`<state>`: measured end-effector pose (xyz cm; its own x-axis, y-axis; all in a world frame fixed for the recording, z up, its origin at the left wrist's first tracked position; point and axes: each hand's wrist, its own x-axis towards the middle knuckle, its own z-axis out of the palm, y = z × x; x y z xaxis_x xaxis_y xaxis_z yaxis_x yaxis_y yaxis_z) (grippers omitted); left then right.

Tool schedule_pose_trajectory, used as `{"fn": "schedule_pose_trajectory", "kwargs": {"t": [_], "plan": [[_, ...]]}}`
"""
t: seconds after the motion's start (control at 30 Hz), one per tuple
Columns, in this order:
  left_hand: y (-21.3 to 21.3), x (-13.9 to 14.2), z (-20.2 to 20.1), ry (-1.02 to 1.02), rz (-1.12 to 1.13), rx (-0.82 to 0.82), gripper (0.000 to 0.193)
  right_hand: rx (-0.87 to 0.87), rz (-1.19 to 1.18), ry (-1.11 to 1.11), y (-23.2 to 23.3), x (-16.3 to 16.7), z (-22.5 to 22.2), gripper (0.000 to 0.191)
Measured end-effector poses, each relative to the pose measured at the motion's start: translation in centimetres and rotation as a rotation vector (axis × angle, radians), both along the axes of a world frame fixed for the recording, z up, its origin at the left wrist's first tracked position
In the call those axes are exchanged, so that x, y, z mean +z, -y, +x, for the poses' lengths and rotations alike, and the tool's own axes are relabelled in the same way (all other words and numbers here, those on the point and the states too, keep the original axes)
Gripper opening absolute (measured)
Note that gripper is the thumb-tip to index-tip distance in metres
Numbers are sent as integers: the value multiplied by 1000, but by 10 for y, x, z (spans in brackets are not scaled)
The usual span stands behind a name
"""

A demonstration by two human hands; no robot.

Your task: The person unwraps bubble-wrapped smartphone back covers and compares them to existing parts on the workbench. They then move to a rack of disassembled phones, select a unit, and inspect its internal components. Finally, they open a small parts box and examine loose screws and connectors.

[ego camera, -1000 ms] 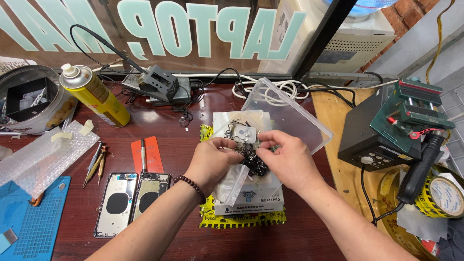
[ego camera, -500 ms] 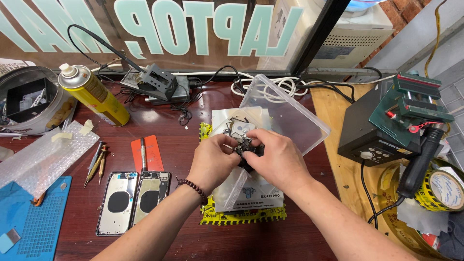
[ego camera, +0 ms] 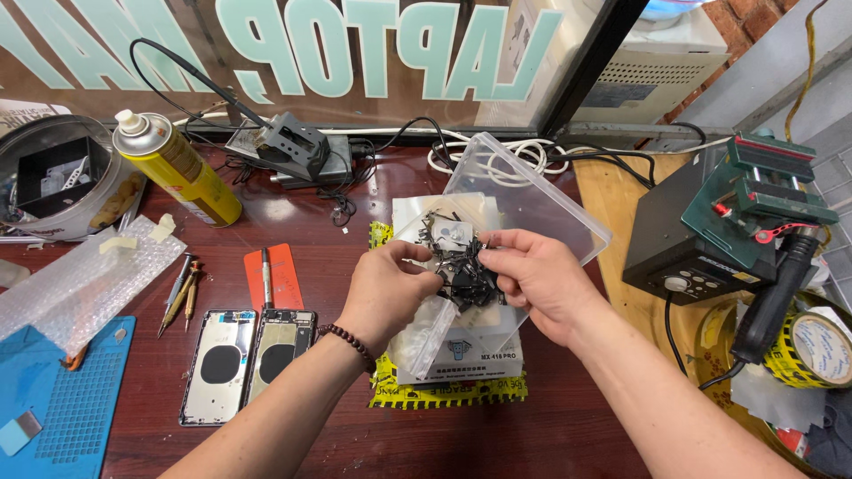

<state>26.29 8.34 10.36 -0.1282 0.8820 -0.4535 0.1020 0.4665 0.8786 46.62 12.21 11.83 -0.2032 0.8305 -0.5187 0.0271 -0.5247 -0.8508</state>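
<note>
At the far left of the dark red bench lie a blue work mat (ego camera: 62, 390), a sheet of bubble wrap (ego camera: 84, 279) and a round tin (ego camera: 53, 177), with a yellow spray can (ego camera: 177, 168) tilted just right of the tin. Near them, a few small screwdrivers (ego camera: 180, 293) lie beside an orange card (ego camera: 277, 275), and two phone back housings (ego camera: 248, 364) lie side by side nearer the person. At mid-bench the left hand (ego camera: 386, 288) and the right hand (ego camera: 532, 284) meet over a white box (ego camera: 470, 350) on a yellow mat (ego camera: 444, 390). Both hands pinch a tangle of small black parts (ego camera: 461, 270) between fingertips, held just above a clear plastic bag (ego camera: 426, 333) that hangs from the left hand. Behind the hands, a clear plastic lid (ego camera: 532, 195) leans up. To the right stands a black station (ego camera: 688, 248) with a green clamp (ego camera: 772, 191) on top, and a roll of yellow tape (ego camera: 812, 346) lies at the far right.
</note>
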Motion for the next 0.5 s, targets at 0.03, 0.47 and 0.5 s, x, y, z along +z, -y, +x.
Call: {"fn": "schedule_pose_trajectory", "kwargs": {"t": [0.03,0.47,0.5], "plan": [[1,0,0,45,-24,11,37,-1,-32,-49,1,1,2,28],[-1,-6,12,607,-42,23,19,8,32,3,10,13,-10,28],[-2,-7,12,627,-49,19,18,5,38,0,9,14,-10,28]]}}
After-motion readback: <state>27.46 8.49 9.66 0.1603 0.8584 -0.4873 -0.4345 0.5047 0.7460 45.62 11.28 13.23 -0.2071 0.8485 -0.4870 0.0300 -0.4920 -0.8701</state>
